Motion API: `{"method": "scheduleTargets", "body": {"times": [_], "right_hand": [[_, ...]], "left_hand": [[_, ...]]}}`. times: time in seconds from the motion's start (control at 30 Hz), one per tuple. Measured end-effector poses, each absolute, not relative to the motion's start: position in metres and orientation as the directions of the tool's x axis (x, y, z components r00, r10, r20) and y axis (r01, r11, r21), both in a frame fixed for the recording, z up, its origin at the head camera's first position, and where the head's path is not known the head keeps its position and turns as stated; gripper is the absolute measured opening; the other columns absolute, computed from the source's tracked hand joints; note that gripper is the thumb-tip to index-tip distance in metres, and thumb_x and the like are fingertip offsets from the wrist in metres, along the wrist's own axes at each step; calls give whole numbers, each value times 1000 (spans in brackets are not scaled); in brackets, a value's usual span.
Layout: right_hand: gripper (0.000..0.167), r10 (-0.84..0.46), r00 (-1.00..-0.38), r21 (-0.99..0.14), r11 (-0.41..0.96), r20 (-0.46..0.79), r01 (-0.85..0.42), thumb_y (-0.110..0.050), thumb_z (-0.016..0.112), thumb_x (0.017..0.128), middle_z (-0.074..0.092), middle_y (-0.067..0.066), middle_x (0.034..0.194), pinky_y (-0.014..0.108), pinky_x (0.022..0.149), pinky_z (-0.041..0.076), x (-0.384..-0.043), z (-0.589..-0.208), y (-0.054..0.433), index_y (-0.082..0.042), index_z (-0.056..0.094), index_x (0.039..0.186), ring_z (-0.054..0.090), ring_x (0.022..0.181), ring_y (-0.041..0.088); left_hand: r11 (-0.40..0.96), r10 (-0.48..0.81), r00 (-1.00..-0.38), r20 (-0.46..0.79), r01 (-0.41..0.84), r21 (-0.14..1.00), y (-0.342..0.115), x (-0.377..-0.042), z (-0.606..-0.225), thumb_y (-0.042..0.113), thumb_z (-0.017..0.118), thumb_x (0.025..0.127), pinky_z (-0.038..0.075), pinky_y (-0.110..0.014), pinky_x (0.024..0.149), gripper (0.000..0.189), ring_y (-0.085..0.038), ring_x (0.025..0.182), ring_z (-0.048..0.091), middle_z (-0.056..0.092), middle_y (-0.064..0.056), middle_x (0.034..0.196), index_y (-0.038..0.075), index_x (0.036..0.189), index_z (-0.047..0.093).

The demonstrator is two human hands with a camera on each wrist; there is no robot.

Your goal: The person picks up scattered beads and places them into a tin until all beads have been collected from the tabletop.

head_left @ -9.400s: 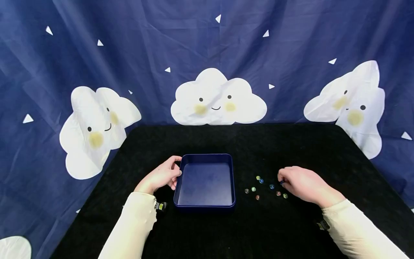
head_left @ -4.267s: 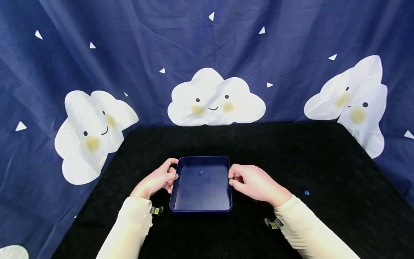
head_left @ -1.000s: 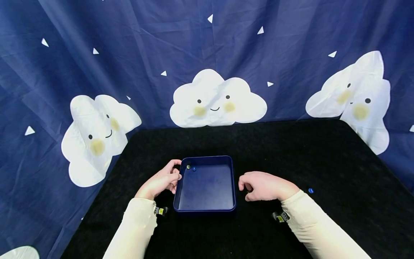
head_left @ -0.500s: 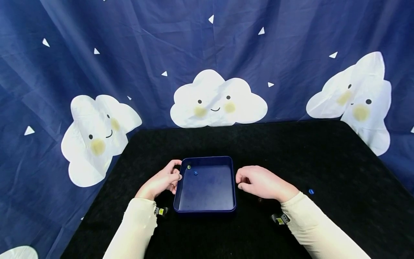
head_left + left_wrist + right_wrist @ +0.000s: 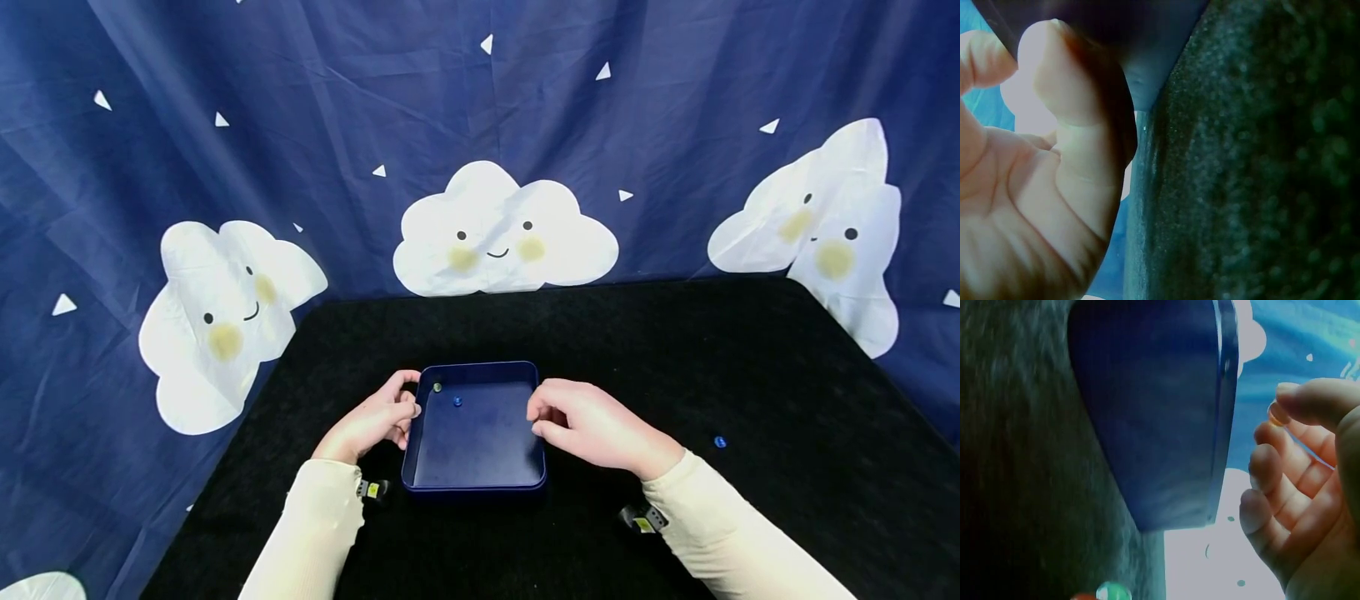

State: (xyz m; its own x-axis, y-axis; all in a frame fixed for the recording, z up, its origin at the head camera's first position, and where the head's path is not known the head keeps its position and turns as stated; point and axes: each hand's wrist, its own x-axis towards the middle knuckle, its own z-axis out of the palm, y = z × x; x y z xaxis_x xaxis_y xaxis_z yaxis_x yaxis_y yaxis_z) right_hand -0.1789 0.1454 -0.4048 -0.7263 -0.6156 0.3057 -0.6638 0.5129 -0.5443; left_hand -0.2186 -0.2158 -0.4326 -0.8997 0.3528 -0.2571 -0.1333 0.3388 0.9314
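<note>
While left hand (image 5: 375,418) grips tray (image 5: 480,454), right hand (image 5: 592,423) pinches marble (image 5: 1275,417) (amber-tinged).

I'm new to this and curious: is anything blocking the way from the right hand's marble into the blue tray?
Nothing visible does: the right hand pinches the marble above the right edge of the open blue tray. Inside, a green marble and a blue marble lie farther left.

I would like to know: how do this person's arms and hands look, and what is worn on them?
The left hand and right hand wear no gloves. The left sleeve and right sleeve are long, cream and plain. Beside the cuffs sit a left wrist device and right wrist device, both small, dark and yellow-marked.
</note>
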Motion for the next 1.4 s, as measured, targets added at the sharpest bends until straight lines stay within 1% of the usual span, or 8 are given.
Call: {"method": "scheduleTargets", "body": {"times": [0.23,0.37,0.47,0.63,0.73,0.83,1.13,1.4], "right_hand": [[13,-664,-686,-511,497,296,-701,-17,71,92,55,-17,91,23,73,49,-167,-400,128,-26,66,100,54,81,3],[13,-673,-685,-508,503,277,-699,-19,70,93,58,-16,97,24,77,50,-162,-405,128,-26,66,103,58,85,6],[15,-662,-689,-503,506,294,-701,-19,71,92,59,-15,98,24,76,49,-165,-406,134,-29,66,103,58,83,7],[17,-632,-713,-506,527,304,-683,-19,73,90,55,-15,84,25,71,48,-175,-401,148,-29,65,101,53,73,3],[16,-613,-748,-517,567,253,-641,-19,73,90,48,-17,72,26,69,48,-181,-399,158,-27,65,102,50,64,1],[15,-604,-777,-525,609,177,-594,-21,72,90,46,-16,66,26,67,48,-186,-401,164,-25,66,103,49,59,0],[17,-626,-779,-507,660,38,-555,-22,73,89,51,-14,70,30,67,47,-193,-420,173,-21,67,104,51,62,2],[16,-604,-791,-556,692,-97,-460,-23,71,91,54,-9,73,32,69,49,-195,-433,172,-23,64,106,57,47,6]], "left_hand": [[334,356,-902,-244,-122,935,-218,-218,-428,6,55,94,52,-33,53,54,-22,60,52,45,-8,79,10,143,33],[324,368,-896,-249,-127,937,-217,-215,-432,5,55,94,52,-32,54,54,-22,60,51,44,-7,79,9,144,33],[324,363,-899,-247,-127,938,-216,-214,-435,5,55,94,51,-32,53,53,-21,59,51,44,-7,79,10,143,35],[330,359,-901,-242,-120,936,-216,-215,-436,5,54,94,51,-32,53,54,-22,59,51,44,-8,78,10,144,34],[333,361,-900,-243,-118,935,-216,-216,-435,6,54,95,52,-33,53,54,-22,59,51,44,-8,78,10,144,33],[338,364,-898,-245,-118,934,-216,-216,-434,5,55,94,52,-34,54,54,-22,59,51,45,-8,81,11,144,34],[338,362,-897,-253,-126,933,-215,-216,-432,5,56,94,52,-34,54,56,-22,59,51,43,-7,81,11,145,33],[338,359,-898,-254,-128,932,-215,-217,-434,6,55,95,52,-33,54,53,-22,60,51,44,-8,80,12,144,35]]}}
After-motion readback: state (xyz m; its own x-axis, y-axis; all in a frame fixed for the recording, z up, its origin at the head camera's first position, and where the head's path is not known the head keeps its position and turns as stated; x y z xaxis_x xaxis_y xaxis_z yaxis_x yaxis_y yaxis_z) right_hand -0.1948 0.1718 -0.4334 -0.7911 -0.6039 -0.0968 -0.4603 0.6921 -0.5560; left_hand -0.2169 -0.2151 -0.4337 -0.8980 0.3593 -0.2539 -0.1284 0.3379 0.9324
